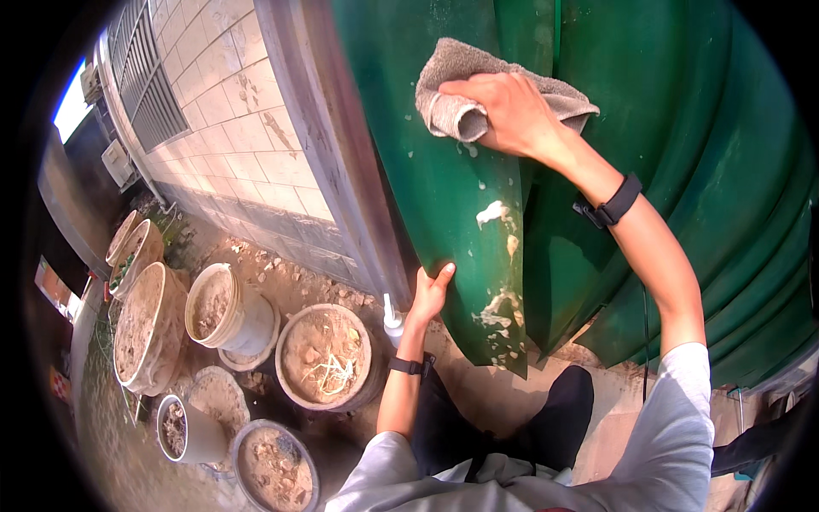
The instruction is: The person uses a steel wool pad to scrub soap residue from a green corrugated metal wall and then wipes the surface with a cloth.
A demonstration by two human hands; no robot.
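A folded grey-beige towel [465, 72] is bunched in my right hand [512, 111], which presses it against the upper part of a green hanging curtain strip [461, 230]. White foam [495, 213] streaks the strip below the towel, with more patches near its bottom end. Lower down, my left hand [430, 293] grips the strip's left edge, thumb on the front and the fingers mostly hidden behind it. Just left of that hand stands a white bottle [392, 322] with a slim nozzle, partly covered by my forearm.
Further green strips [648, 256] hang overlapping to the right. A metal door post [341, 128] and a pale block wall [247, 128] rise at left. Several soil-filled pots crowd the ground there, including a round pot [371, 358] and a white bucket [252, 320].
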